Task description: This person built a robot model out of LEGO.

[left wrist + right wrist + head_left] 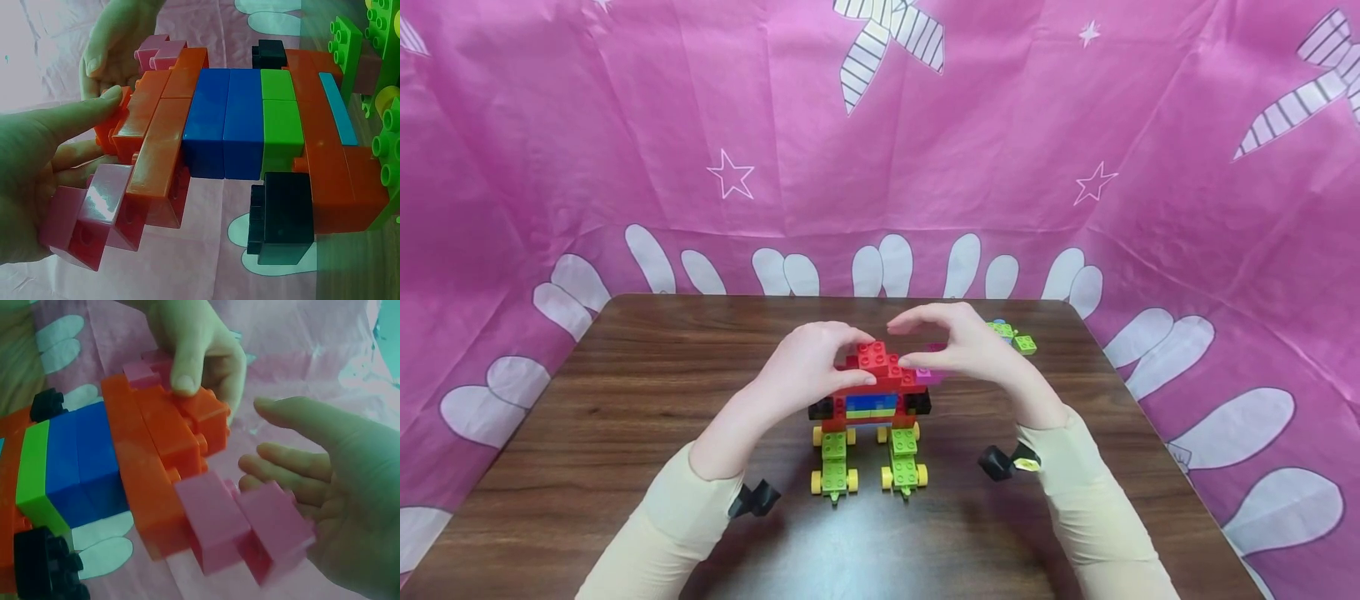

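A toy brick build stands upright mid-table on green bases [834, 475] with yellow wheels. Above them come red bricks, blue bricks [871, 403] with a lime layer below, and black bricks [287, 215] on both sides. At the very top, my left hand [808, 358] pinches a red brick [209, 422], thumb on its near face and fingers behind. Stepped pink bricks [215, 515] stick out on each side of the red part. My right hand [973, 346] hovers by the right-hand pink bricks, its thumb and fingers spread apart, holding nothing.
Behind the right hand, a small green and blue brick piece [1002, 330] lies on the brown wooden table [625, 375], with a green brick [1024, 344] beside it. Pink patterned cloth [820, 183] hangs around the table's back and sides.
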`<action>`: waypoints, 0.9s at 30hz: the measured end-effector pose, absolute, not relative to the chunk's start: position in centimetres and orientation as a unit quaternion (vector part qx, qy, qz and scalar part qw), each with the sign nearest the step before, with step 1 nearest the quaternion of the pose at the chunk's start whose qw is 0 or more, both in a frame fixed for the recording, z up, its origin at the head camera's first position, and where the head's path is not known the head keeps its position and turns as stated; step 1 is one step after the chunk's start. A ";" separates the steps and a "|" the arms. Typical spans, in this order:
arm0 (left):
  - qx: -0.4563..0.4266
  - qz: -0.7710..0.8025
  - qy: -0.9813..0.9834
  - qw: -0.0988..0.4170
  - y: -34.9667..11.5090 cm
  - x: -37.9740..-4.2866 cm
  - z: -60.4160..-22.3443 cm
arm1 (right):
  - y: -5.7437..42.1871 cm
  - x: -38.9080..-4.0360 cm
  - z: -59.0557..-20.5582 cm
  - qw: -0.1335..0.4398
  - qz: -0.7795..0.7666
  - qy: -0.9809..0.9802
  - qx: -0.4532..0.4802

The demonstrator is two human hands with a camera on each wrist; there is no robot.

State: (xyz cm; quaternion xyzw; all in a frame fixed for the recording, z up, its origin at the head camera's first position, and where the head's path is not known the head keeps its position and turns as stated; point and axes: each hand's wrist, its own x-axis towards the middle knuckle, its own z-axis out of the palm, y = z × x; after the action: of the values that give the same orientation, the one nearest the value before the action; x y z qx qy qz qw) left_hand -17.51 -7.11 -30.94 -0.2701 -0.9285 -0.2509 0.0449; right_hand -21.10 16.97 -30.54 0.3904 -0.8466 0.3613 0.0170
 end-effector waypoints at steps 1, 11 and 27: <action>-0.270 -0.248 -0.929 0.047 -7.1 -17.5 -30.9 | 16.7 -21.1 -30.4 0.012 0.353 -0.850 0.392; -0.254 -0.248 -0.934 0.043 -7.0 -17.5 -30.8 | 15.3 -21.2 -30.2 -0.036 0.318 -0.871 0.372; -0.277 -0.280 -0.918 0.037 -8.0 -17.6 -30.9 | 14.9 -21.2 -30.4 -0.050 0.320 -0.865 0.384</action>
State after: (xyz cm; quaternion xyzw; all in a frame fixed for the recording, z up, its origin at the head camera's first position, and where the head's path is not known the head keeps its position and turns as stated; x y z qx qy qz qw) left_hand -17.60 -8.02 -30.93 -0.2774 -0.9183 -0.2801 0.0371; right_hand -21.20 14.92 -30.42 0.3839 -0.8646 0.3204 -0.0505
